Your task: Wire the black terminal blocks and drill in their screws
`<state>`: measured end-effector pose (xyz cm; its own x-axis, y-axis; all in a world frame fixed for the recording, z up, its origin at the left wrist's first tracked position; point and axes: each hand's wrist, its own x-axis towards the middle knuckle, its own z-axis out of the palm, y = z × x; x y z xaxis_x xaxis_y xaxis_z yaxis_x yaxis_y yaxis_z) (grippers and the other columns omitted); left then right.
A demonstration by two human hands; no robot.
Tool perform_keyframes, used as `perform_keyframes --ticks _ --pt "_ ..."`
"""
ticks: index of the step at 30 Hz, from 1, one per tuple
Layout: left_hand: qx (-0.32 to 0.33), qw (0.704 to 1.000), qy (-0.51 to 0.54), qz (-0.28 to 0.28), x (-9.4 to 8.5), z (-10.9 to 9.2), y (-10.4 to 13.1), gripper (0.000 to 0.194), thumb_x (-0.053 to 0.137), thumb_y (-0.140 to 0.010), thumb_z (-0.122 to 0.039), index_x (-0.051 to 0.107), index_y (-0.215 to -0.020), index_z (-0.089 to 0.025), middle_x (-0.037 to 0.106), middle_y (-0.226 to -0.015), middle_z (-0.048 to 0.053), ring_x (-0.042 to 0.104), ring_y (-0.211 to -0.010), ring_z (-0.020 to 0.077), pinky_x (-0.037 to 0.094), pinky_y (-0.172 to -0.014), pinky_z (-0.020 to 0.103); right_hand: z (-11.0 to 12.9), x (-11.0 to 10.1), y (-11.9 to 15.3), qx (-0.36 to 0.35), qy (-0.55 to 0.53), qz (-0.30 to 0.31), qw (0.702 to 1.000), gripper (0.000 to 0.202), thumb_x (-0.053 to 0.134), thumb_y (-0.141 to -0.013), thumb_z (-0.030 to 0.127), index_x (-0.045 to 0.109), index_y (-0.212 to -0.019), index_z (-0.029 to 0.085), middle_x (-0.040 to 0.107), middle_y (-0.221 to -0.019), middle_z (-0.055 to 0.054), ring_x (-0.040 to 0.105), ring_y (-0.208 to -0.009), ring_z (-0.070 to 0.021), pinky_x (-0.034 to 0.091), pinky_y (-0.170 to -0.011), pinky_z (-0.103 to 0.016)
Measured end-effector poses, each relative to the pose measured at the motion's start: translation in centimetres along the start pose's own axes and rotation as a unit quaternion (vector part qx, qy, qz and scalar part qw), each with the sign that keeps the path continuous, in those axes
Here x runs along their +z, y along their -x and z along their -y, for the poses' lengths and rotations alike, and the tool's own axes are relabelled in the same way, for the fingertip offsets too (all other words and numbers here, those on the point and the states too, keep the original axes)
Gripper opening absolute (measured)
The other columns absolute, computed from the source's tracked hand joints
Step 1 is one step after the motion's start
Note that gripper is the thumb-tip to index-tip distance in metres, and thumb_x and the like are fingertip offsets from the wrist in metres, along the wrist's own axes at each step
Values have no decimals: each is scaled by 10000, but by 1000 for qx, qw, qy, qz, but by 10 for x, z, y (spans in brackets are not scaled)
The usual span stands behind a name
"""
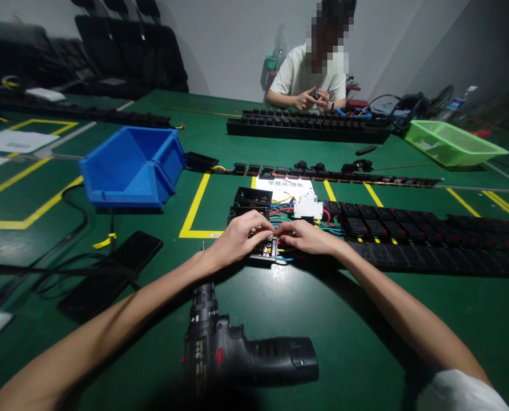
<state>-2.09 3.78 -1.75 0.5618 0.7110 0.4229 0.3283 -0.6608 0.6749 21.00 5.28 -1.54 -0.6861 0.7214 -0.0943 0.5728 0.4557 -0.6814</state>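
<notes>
My left hand (246, 231) bends over a black terminal box (265, 254) with metal contacts, its thumb and fingers pinched together. My right hand (306, 235) meets it from the right, fingertips also closed. Whatever lies between the fingertips is too small to make out. Coloured wires (285, 258) run from the box under my right hand toward a row of black socket modules (383, 228). Just behind my hands, a white circuit breaker (308, 206) sits with a red wire looping from it. Nearer to me lies a black cordless drill (220, 348), pointing away.
A blue bin (130, 165) stands at left, with a dark phone (113, 274) and cables in front of it. Another strip of modules (335, 173) lies farther back. Across the table sits a person (310, 77) handling a small part. A green basket (453, 142) is at right.
</notes>
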Motion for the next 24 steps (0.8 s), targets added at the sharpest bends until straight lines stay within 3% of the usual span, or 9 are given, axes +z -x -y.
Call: perform_keyframes --ticks 5,11,18,24 --pt "3 1000 11 11 -2 2 -1 140 577 -935 -250 692 -953 -172 646 -913 51 594 -854 158 470 -763 299 -5 0 -10 22 -33 70 997 126 516 -835 201 621 -812 134 565 -679 11 469 -603 -104 340 -570 -221" --pt "-19 999 30 14 -4 7 -3 127 593 -924 -226 702 -937 -162 658 -915 43 599 -842 140 461 -762 277 -5 -1 -8 49 -105 96 989 121 536 -836 242 596 -822 137 543 -692 14 459 -599 -96 340 -563 -213" --pt "-66 996 49 31 -5 10 -4 153 612 -903 -230 716 -992 -160 667 -953 52 615 -859 147 471 -749 266 -12 0 -9 17 -106 90 990 224 542 -900 348 588 -844 136 542 -694 9 456 -616 -97 322 -573 -213" --pt "-26 996 40 71 -7 12 -4 184 598 -920 -251 718 -1036 -174 685 -983 61 625 -914 162 475 -816 287 -15 3 -8 6 -80 71 994 234 552 -900 356 607 -842 136 536 -681 12 445 -614 -100 310 -572 -214"
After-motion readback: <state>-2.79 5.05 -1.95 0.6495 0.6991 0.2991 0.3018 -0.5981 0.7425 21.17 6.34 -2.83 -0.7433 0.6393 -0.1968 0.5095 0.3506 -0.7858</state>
